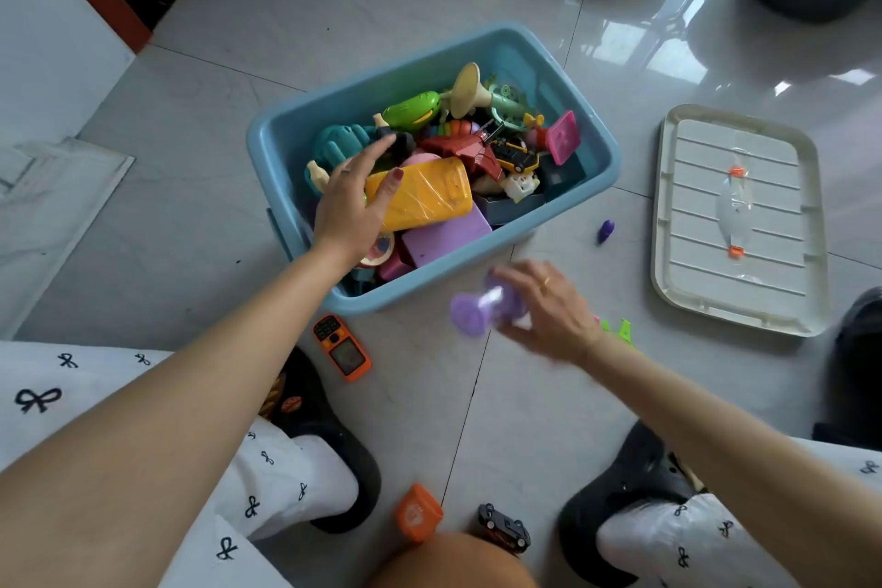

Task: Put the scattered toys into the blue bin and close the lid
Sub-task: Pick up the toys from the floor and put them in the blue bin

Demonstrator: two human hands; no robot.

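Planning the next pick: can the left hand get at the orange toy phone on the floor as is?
Probably yes, once freed. The orange toy phone lies uncovered on the floor beside the blue bin, just below the left forearm. But the left hand now grips the yellow block.

Left hand [351, 201] grips yellow toy [425, 193] in blue bin [477, 272]; right hand [549, 310] holds blurred purple toy [477, 308]; lid [737, 220] on floor [200, 186].
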